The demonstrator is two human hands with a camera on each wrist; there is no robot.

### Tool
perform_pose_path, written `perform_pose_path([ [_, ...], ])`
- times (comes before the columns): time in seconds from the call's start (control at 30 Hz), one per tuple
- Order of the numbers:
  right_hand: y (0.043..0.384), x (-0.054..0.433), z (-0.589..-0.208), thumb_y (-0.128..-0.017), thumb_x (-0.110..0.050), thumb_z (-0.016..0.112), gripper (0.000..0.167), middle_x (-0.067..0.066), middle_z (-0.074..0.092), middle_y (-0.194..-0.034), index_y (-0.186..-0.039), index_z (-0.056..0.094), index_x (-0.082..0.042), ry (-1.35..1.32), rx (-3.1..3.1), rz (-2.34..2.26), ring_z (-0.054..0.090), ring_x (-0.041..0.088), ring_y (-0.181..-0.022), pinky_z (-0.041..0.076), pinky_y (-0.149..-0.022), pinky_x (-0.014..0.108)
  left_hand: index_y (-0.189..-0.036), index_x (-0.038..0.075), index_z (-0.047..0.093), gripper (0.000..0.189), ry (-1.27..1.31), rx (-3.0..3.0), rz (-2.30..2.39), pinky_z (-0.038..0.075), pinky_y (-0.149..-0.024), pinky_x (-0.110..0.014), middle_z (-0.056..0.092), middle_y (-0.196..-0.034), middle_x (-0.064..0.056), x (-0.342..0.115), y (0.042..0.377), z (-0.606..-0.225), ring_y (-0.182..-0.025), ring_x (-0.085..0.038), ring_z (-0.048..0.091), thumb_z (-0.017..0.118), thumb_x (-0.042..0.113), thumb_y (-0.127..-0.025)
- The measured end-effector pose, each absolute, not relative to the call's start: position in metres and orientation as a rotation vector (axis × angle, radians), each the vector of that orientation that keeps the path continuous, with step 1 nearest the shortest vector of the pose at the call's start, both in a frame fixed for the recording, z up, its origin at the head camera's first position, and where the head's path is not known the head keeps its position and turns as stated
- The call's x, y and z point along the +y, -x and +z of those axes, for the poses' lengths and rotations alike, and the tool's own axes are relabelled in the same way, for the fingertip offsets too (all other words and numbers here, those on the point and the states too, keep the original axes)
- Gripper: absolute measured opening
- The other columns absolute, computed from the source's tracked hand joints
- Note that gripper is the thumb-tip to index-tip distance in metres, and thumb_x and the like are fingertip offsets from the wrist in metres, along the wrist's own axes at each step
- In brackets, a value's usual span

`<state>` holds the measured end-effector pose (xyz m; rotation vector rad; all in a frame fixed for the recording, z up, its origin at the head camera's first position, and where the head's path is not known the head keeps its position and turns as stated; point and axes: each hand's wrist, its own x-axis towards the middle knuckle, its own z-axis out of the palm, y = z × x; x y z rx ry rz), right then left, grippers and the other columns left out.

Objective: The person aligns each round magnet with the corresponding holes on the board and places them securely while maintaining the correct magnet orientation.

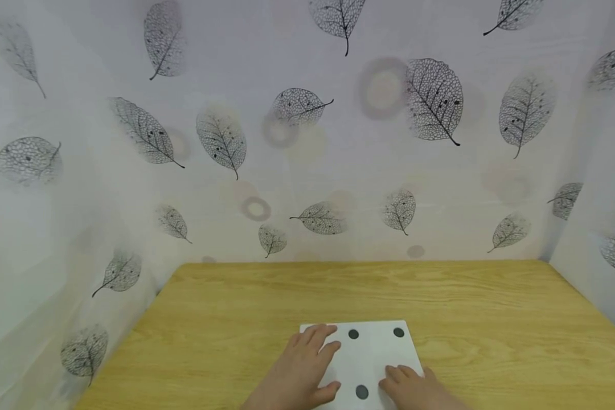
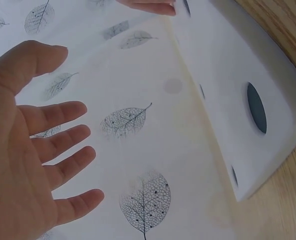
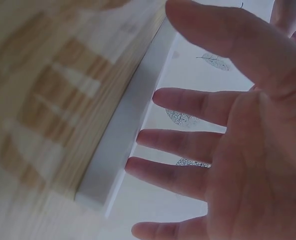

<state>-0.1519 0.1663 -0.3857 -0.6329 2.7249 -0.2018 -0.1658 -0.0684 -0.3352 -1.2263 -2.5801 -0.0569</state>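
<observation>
A flat white board (image 1: 374, 354) with dark grey round spots (image 1: 361, 392) lies on the table near its front, partly covered by both hands. Over its left side, my left hand (image 1: 302, 367) has its fingers spread and slightly bent, with nothing between them; the left wrist view shows this hand (image 2: 38, 145) with palm and fingers bare. My right hand (image 1: 412, 389) is at the board's right edge, fingers reaching over its surface. In the right wrist view, the fingertips of that hand (image 3: 237, 140) line up along the pale edge of the board (image 3: 108, 165), fingers extended.
The wood-grain table (image 1: 225, 319) extends behind and to both sides of the board. A pale curtain-like sheet with a leaf print (image 1: 318, 176) hangs behind the table and along its left and right sides.
</observation>
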Motion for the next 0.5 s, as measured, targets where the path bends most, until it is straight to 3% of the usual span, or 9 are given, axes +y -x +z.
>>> perform_pose_path([
  [0.5, 0.1467, 0.1599, -0.3908, -0.068, -0.072, 0.047, 0.068, 0.006, 0.052, -0.110, -0.103, 0.056, -0.014, 0.645, 2.761, -0.044, 0.049, 0.029, -0.101, 0.037, -0.078, 0.058, -0.111, 0.011, 0.056, 0.048, 1.223, -2.611, -0.014, 0.042, -0.083, -0.039, 0.039, -0.127, -0.005, -0.0689, 0.1625, -0.3308, -0.113, -0.020, 0.038, 0.061, 0.044, -0.077],
])
